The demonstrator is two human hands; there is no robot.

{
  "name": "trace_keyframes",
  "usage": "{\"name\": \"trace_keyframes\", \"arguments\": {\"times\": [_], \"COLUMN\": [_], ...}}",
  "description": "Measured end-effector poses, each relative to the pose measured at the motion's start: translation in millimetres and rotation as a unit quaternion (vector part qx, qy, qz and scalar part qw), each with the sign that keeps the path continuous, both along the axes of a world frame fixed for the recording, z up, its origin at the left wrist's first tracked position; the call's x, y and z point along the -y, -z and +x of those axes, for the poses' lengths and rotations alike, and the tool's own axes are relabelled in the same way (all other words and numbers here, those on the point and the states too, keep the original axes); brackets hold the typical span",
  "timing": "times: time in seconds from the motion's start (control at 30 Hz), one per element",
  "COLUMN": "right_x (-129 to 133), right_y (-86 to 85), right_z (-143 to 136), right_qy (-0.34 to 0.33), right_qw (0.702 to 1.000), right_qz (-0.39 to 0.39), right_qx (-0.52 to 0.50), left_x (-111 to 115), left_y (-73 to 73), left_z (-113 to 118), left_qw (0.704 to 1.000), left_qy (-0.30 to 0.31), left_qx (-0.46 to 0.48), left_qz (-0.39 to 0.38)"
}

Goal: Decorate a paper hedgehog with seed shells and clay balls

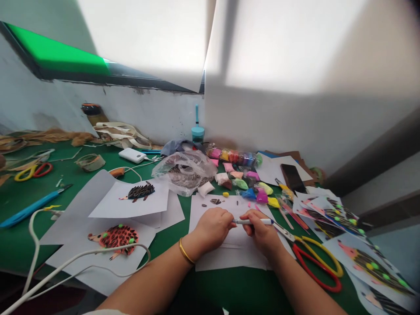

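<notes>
Between my two hands is a white pen with a blue end [255, 222], held level above white paper [210, 258]. My right hand [262, 234] is closed around its barrel. My left hand [214, 227] pinches the pen's left end; the tip is hidden by its fingers. Just behind the hands, a few striped sunflower seeds [215, 201] and a small yellow clay lump [225, 194] lie on or near the paper. Beside my right hand rest large scissors [315, 258] with red and yellow handles.
Behind the paper are a plastic bag of seeds [187, 173] and several coloured clay packets [243, 183]. Hedgehog pictures lie at left [118, 239] and right [370, 262]. A white cable [88, 258] crosses the left side. A phone [293, 177] lies back right.
</notes>
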State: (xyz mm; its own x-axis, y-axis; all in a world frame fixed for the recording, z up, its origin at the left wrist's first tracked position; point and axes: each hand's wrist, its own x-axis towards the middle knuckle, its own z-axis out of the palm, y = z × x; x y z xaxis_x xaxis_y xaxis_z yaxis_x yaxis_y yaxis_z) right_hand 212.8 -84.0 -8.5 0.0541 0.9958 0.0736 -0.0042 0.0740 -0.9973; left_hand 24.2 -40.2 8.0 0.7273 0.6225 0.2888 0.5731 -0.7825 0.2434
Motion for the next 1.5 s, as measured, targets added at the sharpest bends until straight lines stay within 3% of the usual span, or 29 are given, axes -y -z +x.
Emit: {"name": "trace_keyframes", "arguments": {"times": [0.2, 0.43, 0.53, 0.63, 0.7, 0.77, 0.87, 0.97, 1.13, 1.33, 1.5], "right_x": [-2.0, 9.7, 18.0, 25.3, 28.9, 31.2, 32.0, 31.1, 26.3, 22.3, 22.5], "right_y": [2.4, -15.7, -36.2, -56.0, -60.3, -55.5, -38.4, -23.7, -8.0, 17.9, 22.1], "right_z": [6.5, -1.9, 14.7, 48.9, 66.2, 69.8, 54.9, 38.5, 34.9, 36.5, 34.3], "right_qy": [0.002, -0.014, 0.03, 0.095, 0.144, 0.174, 0.173, 0.121, 0.041, 0.006, 0.004], "right_qw": [0.999, 0.996, 0.996, 0.988, 0.981, 0.979, 0.983, 0.984, 0.939, 0.861, 0.855], "right_qz": [0.003, 0.001, 0.015, 0.049, 0.043, 0.05, 0.052, 0.01, 0.048, 0.142, 0.14], "right_qx": [-0.043, -0.087, -0.081, -0.111, -0.123, -0.097, -0.02, 0.129, 0.339, 0.488, 0.5], "left_x": [4.5, 22.9, 25.5, 24.9, 26.6, 29.5, 31.1, 24.7, 5.8, -4.4, -10.5], "left_y": [-11.6, -47.9, -55.3, -50.5, -44.2, -38.5, -31.5, -23.5, -9.6, 3.5, 12.9], "left_z": [2.4, -0.9, -24.4, -60.6, -78.0, -82.5, -70.3, -54.4, -43.8, -45.5, -50.1], "left_qw": [1.0, 0.996, 0.989, 0.957, 0.945, 0.947, 0.973, 0.992, 1.0, 0.998, 0.995], "left_qy": [-0.002, -0.001, -0.009, -0.091, -0.131, -0.125, -0.101, -0.027, 0.012, 0.036, 0.045], "left_qx": [-0.013, -0.006, 0.009, 0.054, 0.098, 0.122, 0.09, 0.043, -0.001, 0.009, 0.041], "left_qz": [-0.017, -0.084, -0.15, -0.269, -0.284, -0.269, -0.189, -0.119, -0.027, -0.044, -0.08]}}
